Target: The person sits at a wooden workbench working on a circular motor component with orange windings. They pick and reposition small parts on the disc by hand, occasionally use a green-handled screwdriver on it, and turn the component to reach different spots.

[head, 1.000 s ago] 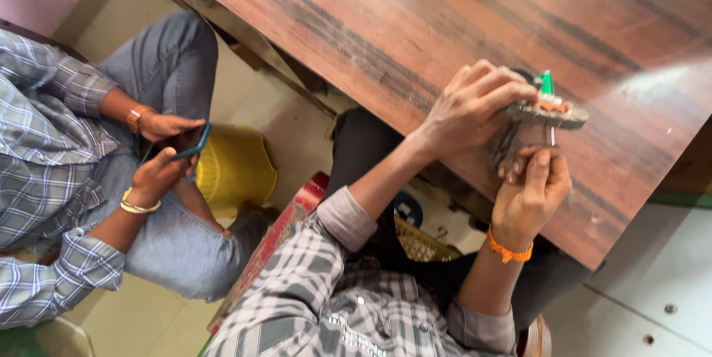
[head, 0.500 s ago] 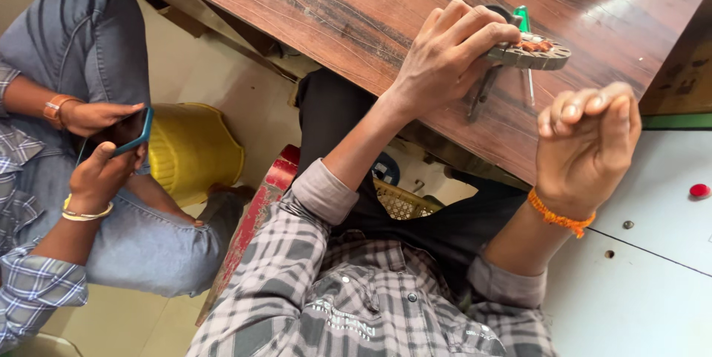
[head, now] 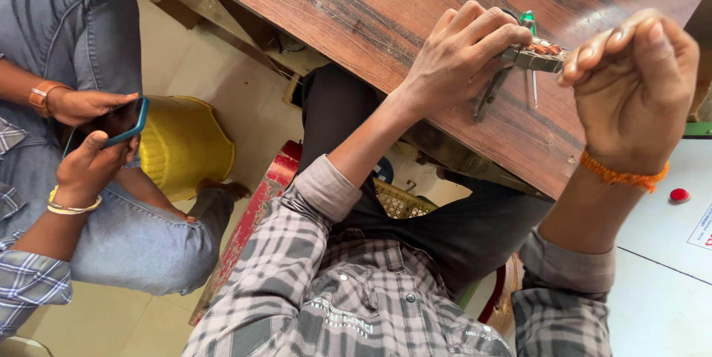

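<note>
My left hand (head: pixel 460 53) grips a small flat metal part with copper windings (head: pixel 540 57) at the edge of the brown wooden table (head: pixel 356 1). A green-handled screwdriver (head: pixel 529 23) stands up through the part, its thin shaft showing below. A dark metal lever hangs under the part by my palm. My right hand (head: pixel 630 83), with an orange thread band on the wrist, is raised to the right of the part. Its fingers are curled together with the tips close to the part's rim, and nothing shows in them.
Another person sits at the left in jeans, holding a blue-cased phone (head: pixel 111 123) in both hands. A yellow bucket (head: pixel 185 146) and a red stool edge (head: pixel 256 216) stand on the tiled floor. A white surface with a red button (head: pixel 678 195) lies at the right.
My right hand let go of the part and lifted off to the right, then came back near its rim. My left hand kept its grip. The view swung left and closer.
</note>
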